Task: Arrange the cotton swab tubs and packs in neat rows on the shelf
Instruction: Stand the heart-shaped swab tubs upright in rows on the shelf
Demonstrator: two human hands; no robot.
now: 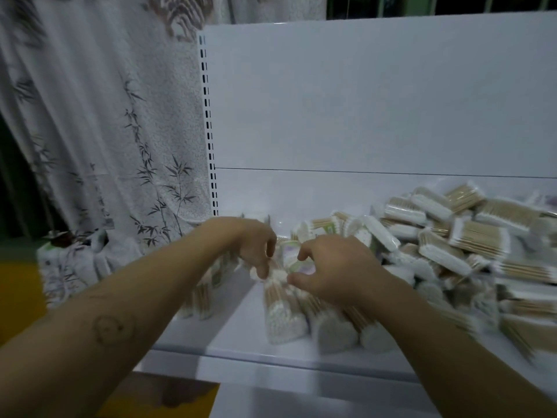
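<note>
**Both hands on swab packs, left end of shelf**

Left hand (251, 245): we record the fingers curled downward, their tips at the top end of an upright pack (278, 309). Motion blur hides whether they actually pinch it; we cannot tell.

Right hand (334, 270): thumb and forefinger curve with a narrow gap between them, just over a labelled pack (294, 262). We cannot tell whether they hold it.

Item, short row of packs (334, 330): they stand side by side beneath the hands, near the front edge of the white shelf (241, 345).

Item, loose heap of packs (467, 236): it is piled on the right half of the shelf, against the back panel (361, 101).

Item, bamboo-print curtain (105, 131): it hangs left of the shelf.
</note>
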